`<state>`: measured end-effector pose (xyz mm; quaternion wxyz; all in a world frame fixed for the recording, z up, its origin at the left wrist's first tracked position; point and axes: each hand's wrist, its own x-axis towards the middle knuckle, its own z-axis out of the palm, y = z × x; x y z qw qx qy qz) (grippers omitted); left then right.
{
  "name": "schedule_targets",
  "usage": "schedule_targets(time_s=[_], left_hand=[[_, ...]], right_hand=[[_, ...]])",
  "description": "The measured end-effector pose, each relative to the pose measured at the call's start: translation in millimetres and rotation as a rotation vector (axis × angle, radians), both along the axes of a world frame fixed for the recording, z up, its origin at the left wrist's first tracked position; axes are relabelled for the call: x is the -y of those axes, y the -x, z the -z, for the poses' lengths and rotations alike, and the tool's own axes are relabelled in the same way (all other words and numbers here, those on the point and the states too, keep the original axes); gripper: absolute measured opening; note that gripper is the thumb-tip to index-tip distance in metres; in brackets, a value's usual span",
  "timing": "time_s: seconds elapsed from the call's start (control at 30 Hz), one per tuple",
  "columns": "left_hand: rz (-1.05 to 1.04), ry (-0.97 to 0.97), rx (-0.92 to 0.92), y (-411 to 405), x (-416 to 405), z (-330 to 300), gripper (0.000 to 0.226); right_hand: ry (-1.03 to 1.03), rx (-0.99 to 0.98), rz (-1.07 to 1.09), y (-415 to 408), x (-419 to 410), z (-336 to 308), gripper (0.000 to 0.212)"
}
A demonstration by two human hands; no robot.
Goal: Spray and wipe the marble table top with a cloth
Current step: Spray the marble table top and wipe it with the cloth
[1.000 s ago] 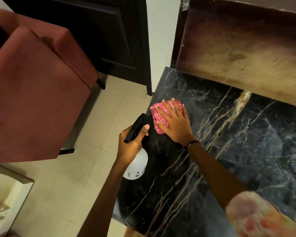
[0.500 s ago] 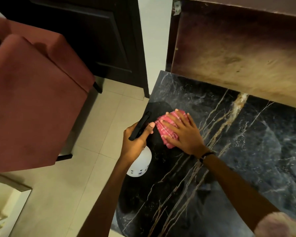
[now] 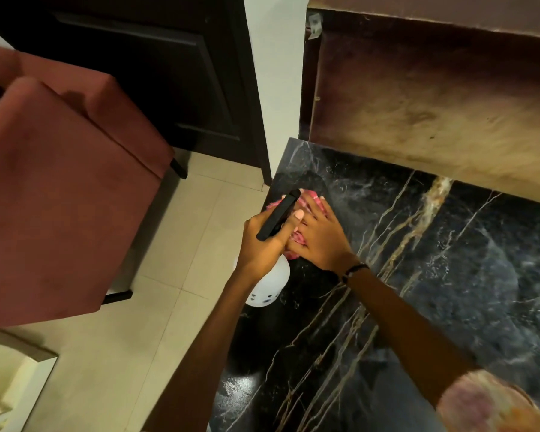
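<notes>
Right hand (image 3: 320, 235): flat, fingers spread, pressed down on pink cloth (image 3: 296, 236). Cloth on black marble table top (image 3: 418, 275), near far-left corner, mostly covered by both hands; only pink edges visible. Dark band on right wrist.

Left hand (image 3: 264, 241): closed around neck of white spray bottle (image 3: 270, 285), thumb along black spray head (image 3: 279, 215). Bottle held above left edge of table top, body hanging below hand, nozzle aimed toward far-left corner. Left hand overlaps right hand and cloth from this view; contact between them not determinable.

Table top: black with gold and white veins, sheen near front edge. Worn brown panel (image 3: 434, 98) along far side. Red upholstered chair (image 3: 60, 198) left of table on pale tiled floor (image 3: 156, 307). Dark door (image 3: 156, 70) behind chair. White wall strip (image 3: 275, 88) between door and panel.
</notes>
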<state>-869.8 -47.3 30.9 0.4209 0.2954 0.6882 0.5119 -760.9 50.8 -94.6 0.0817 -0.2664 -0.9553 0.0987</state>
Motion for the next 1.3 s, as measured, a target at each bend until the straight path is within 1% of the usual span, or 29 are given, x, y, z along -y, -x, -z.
schedule_targets(time_s=[0.07, 0.13, 0.27, 0.33, 0.4, 0.47, 0.57, 0.6, 0.67, 0.8, 0.93, 1.0, 1.07, 1.13, 1.23, 1.3], left_hand=[[0.014, -0.016, -0.006, -1, -7, -1, 0.023], [0.034, -0.012, -0.018, -2, -12, 0, 0.022], [0.057, -0.011, -0.037, -8, -20, 0, 0.020], [0.056, -0.022, -0.050, -11, -22, 2, 0.019], [0.050, -0.026, -0.051, -13, -22, 5, 0.018], [0.042, -0.028, -0.062, -15, -23, 7, 0.018], [0.052, -0.028, -0.078, -16, -24, 9, 0.020], [0.065, -0.032, -0.083, -17, -24, 9, 0.022], [0.090, -0.042, -0.078, -18, -24, 10, 0.018], [0.100, -0.025, -0.080, -18, -24, 13, 0.009], [0.110, -0.015, -0.116, -15, -25, 16, 0.009], [0.107, -0.008, -0.120, -14, -27, 17, 0.010], [0.090, -0.008, -0.117, -14, -26, 18, 0.011], [0.070, -0.017, -0.117, -14, -25, 19, 0.016], [0.066, -0.032, -0.133, -18, -25, 18, 0.014], [0.072, -0.022, -0.146, -19, -25, 19, 0.015]], right_hand=[[-0.034, 0.033, 0.007, -28, -17, -1, 0.063], [-0.049, 0.082, 0.079, -39, -42, -1, 0.065], [0.000, 0.111, 0.273, -13, -88, -3, 0.066], [0.023, 0.138, 0.323, 11, -96, -4, 0.068], [0.026, 0.140, 0.296, 26, -89, 0, 0.068], [-0.002, 0.081, 0.211, 25, -70, 2, 0.065], [-0.023, -0.033, 0.087, -9, -45, 0, 0.055], [-0.031, -0.025, 0.059, -26, -44, 0, 0.056], [-0.054, 0.048, 0.051, -58, -51, -1, 0.061], [-0.019, 0.097, 0.248, -93, -96, 1, 0.064], [0.064, 0.129, 0.446, -63, -132, -8, 0.070], [0.091, 0.140, 0.496, -42, -134, -12, 0.071], [0.068, 0.150, 0.454, -29, -123, -11, 0.069], [0.023, 0.133, 0.344, -31, -101, -8, 0.067], [-0.018, 0.118, 0.211, -64, -66, -2, 0.062], [-0.035, 0.111, 0.189, -98, -56, 1, 0.063]])
